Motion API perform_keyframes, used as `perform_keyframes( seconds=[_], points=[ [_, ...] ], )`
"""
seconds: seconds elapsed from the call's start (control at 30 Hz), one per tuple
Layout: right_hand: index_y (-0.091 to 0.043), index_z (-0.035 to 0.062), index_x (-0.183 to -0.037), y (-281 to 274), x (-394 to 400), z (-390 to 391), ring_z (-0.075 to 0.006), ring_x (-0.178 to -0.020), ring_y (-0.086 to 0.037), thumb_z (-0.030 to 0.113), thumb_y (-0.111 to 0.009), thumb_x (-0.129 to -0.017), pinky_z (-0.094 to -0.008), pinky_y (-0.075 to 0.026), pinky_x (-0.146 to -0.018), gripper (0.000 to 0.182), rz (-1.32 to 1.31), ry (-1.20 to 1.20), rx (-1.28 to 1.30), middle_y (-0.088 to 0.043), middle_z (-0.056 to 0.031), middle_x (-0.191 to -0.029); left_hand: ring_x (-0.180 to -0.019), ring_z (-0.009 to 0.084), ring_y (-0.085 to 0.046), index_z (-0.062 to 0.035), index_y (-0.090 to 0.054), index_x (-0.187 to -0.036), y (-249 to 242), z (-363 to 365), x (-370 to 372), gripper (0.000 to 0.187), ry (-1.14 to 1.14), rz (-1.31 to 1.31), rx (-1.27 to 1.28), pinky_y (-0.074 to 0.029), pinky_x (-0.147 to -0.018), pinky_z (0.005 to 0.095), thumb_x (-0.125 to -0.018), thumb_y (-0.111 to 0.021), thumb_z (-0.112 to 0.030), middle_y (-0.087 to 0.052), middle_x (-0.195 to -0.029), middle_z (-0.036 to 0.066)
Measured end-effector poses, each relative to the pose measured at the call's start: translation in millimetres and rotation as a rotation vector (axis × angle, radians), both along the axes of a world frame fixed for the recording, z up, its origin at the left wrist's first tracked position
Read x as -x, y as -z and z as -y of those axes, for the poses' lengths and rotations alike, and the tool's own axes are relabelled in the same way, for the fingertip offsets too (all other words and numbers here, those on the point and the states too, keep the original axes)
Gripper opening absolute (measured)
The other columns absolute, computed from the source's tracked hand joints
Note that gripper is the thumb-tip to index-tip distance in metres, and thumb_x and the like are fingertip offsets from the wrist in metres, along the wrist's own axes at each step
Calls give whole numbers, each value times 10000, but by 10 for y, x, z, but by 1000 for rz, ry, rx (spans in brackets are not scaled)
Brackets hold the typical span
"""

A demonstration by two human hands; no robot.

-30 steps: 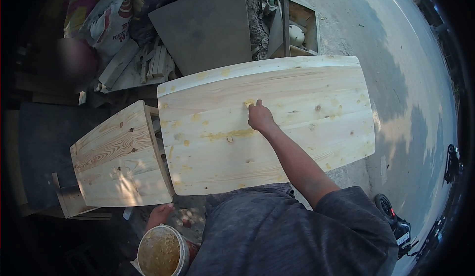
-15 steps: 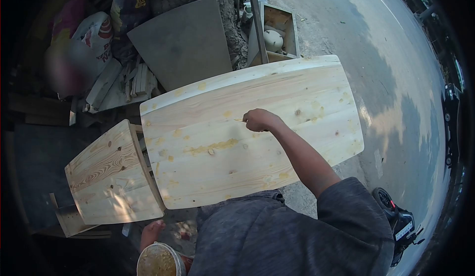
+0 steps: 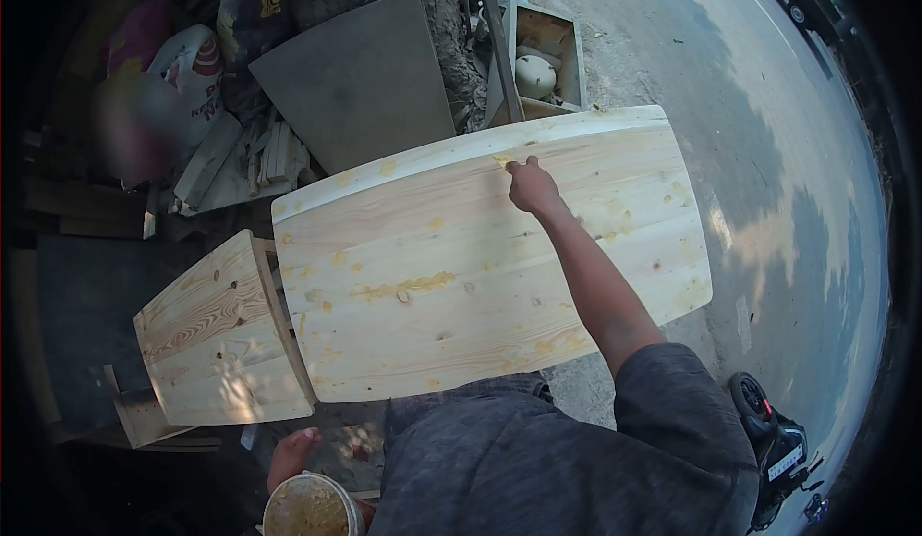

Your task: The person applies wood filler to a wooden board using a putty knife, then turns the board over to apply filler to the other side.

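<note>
My right hand [image 3: 533,186] is closed on a small thin yellowish applicator [image 3: 502,159], its tip at the far part of a pale wooden tabletop [image 3: 461,238]. Yellow filler patches mark the boards, with a long streak left of the middle. At the bottom left, my left hand [image 3: 291,456] shows beyond the rim of a white bucket [image 3: 309,512] containing yellowish paste. Its fingers look curled, but what they hold is hidden. The bucket covers part of that arm.
A smaller wooden panel [image 3: 226,339] adjoins the tabletop at left. Behind lie a grey board [image 3: 360,80], wood offcuts [image 3: 274,157], sacks [image 3: 197,65] and an open box [image 3: 567,46] with a round white object. A motorcycle [image 3: 773,450] stands at lower right.
My right hand has moved away from my body and slightly right, from the tabletop's middle toward its far edge, still gripping the applicator. The camera view has shifted slightly.
</note>
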State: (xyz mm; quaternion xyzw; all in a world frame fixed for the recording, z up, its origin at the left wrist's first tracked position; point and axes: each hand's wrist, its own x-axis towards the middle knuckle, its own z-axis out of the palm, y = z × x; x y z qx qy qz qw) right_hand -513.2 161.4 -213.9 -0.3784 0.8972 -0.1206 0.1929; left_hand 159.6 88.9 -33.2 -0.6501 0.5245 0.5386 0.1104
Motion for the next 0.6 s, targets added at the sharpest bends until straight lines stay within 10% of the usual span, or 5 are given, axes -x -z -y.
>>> perform_keyframes(
  seconds=[0.6],
  points=[
    [-757, -4, -967, 57, 654, 715, -373, -1046, -698, 73, -601, -813, -455, -574, -890, 232, -226, -383, -251, -725, -223, -1045, -1034, 207, -697, 33, -677, -1274, 90, -42, -618, 593, -148, 69, -22, -515, -957, 364, -1004, -626, -492, -744, -1110, 140]
  ],
)
